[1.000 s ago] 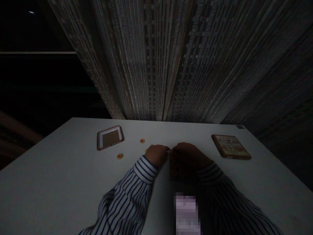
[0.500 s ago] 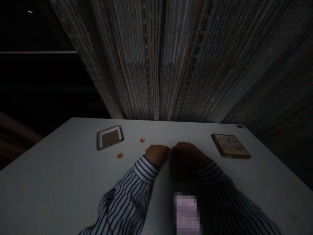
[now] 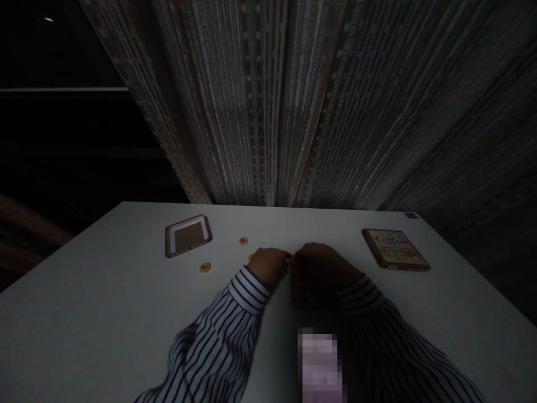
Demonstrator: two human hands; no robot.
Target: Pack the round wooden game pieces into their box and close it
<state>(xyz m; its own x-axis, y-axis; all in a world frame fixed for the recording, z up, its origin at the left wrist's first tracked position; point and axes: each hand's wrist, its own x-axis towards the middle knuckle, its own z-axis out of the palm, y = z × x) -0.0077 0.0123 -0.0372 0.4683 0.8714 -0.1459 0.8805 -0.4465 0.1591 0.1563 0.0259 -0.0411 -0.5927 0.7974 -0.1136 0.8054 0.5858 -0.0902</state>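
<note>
My left hand (image 3: 271,264) is closed, its thumb and fingertips meeting the fingers of my right hand (image 3: 322,264) at mid-table. My right hand is closed as well, curled over a dark blocky thing (image 3: 302,292) that is mostly hidden in shadow. Whatever sits between the fingertips is too small and dark to make out. Left of my left hand lie round wooden discs with red marks: one disc (image 3: 205,267) nearer me, another disc (image 3: 243,240) farther back. A third disc (image 3: 250,257) is partly covered by my left hand.
An open shallow box part (image 3: 168,242) with a brown rim lies at the back left of the white table (image 3: 104,291). A flat box with a printed cover (image 3: 396,249) lies at the right. A striped curtain (image 3: 268,112) hangs behind. A pixelated patch (image 3: 320,364) covers the near middle.
Both hands stay in nearly the same place and pose. The view has shifted very slightly; the discs and boxes have not moved on the table.
</note>
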